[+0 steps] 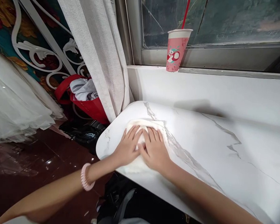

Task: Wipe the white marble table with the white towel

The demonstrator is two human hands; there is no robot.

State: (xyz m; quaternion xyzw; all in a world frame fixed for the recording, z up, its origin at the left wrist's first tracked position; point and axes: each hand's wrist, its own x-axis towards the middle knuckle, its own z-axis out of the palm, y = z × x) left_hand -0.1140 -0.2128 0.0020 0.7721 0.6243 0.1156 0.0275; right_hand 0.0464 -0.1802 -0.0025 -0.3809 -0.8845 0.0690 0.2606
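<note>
A white cloth (144, 123) lies on the white marble-patterned table (196, 137), close to its rounded left end. My left hand (128, 146) rests on the cloth with its fingers stretched out. Beside it, my right hand (155, 151) lies flat on the same cloth, fingers spread and pointing away from me. The two hands meet near the thumbs. Most of the cloth's middle is hidden under them. A pink coil band (86, 177) circles my left wrist.
On the window sill stands a pink paper cup (176, 54) with a red straw (185, 15). A light curtain (102, 56) hangs left of the table. A red bag (91, 107) with clothes, a black bag (84, 133) and white tulle (16, 102) are further left.
</note>
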